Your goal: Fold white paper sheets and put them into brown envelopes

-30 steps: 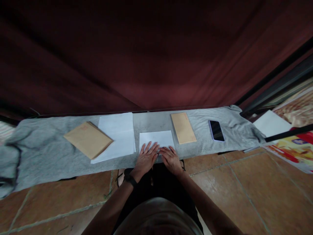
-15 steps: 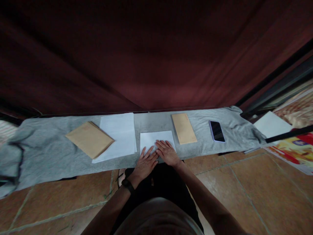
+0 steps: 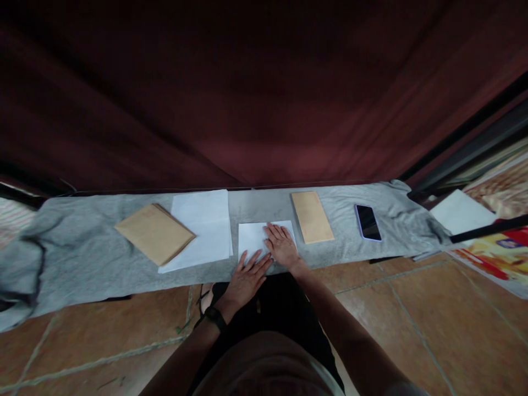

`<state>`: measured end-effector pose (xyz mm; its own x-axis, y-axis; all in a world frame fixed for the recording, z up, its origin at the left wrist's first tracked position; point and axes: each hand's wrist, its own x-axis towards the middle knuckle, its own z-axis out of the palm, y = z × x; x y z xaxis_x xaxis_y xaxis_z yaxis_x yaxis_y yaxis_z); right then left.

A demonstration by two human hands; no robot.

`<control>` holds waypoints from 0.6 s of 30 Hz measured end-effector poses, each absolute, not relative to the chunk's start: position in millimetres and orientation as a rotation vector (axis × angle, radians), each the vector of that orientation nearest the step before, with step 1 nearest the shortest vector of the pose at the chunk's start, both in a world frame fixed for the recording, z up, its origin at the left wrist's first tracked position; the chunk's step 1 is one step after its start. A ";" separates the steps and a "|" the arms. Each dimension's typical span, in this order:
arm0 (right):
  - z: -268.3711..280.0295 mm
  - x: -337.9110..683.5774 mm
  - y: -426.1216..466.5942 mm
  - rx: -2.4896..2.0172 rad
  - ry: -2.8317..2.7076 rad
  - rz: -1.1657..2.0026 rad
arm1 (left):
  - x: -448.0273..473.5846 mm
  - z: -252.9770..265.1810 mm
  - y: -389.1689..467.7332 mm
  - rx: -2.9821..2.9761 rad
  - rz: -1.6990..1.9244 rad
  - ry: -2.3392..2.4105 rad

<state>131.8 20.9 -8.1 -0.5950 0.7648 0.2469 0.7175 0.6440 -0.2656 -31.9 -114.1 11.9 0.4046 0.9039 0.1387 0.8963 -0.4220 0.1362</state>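
A white sheet of paper (image 3: 251, 234), which looks folded, lies in front of me on the grey cloth. Flat on its near edge rests my left hand (image 3: 248, 278), fingers spread, a dark band on the wrist. My right hand (image 3: 281, 246) presses on the paper's right half with its fingers stretched out. Just right of the paper is a single brown envelope (image 3: 312, 217). To the left, a stack of brown envelopes (image 3: 154, 234) overlaps the corner of some larger white sheets (image 3: 202, 225).
The narrow bench under the grey cloth (image 3: 86, 253) runs across my front. A phone (image 3: 368, 223) lies on its right part. Behind it hangs a dark red curtain (image 3: 264, 121). A dark metal frame (image 3: 474, 132) stands at the right, above the tiled floor (image 3: 379, 308).
My right hand has slid up the paper, away from me. My left hand has drawn slightly nearer to the paper's near edge. The view has shifted a little.
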 end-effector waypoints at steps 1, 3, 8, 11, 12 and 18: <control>-8.9 132.1 21.4 -1.198 -2.510 0.194 | -31.9 11.7 -115.3 2.605 0.293 1.666; -10.3 134.4 22.7 -1.247 -2.469 0.188 | -31.5 11.8 -117.6 2.617 0.287 1.677; -11.5 151.6 25.4 -1.325 -2.419 0.160 | -31.4 12.1 -123.1 2.619 0.266 1.742; -9.2 162.6 24.1 -1.363 -2.401 0.140 | -32.6 10.4 -125.9 2.617 0.279 1.778; -8.0 164.2 22.5 -1.381 -2.391 0.133 | -32.8 9.7 -126.5 2.617 0.288 1.785; -0.6 141.8 -4.7 -1.311 -2.426 0.147 | -30.4 9.3 -127.0 2.607 0.338 1.827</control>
